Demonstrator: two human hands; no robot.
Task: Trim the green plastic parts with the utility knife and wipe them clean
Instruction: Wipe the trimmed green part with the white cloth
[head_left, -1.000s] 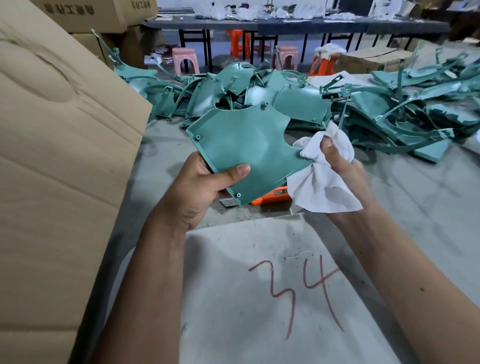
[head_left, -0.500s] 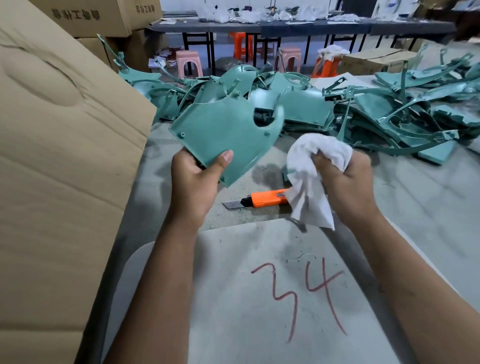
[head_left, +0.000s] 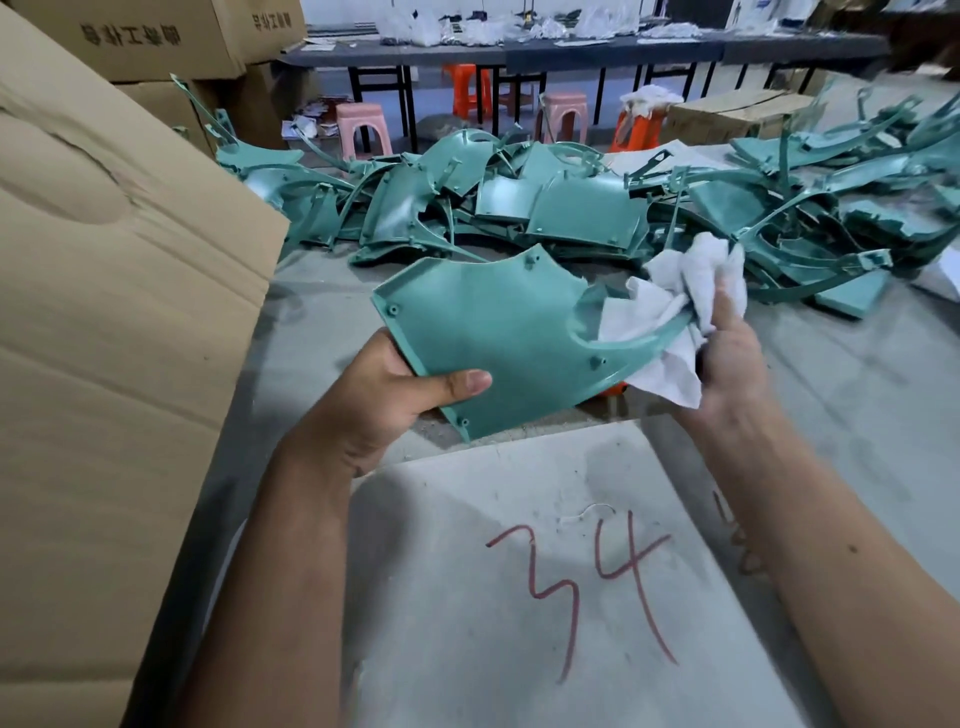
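My left hand (head_left: 384, 400) grips the near left edge of a flat green plastic panel (head_left: 488, 327), thumb on top, holding it above the table. My right hand (head_left: 727, 353) holds a crumpled white cloth (head_left: 670, 312) bunched around the panel's curved right tip. A sliver of the orange utility knife (head_left: 613, 388) shows on the table under the panel; the rest of it is hidden.
A pile of green plastic parts (head_left: 571, 208) spreads across the far side of the grey table (head_left: 857, 395). A large cardboard box (head_left: 104, 312) stands close on the left. A grey board marked "34" (head_left: 545, 597) lies in front of me. Stools and tables stand behind.
The panel came down and tilted flatter, covering the knife. My right hand brought the cloth back from beside the panel onto its right tip.
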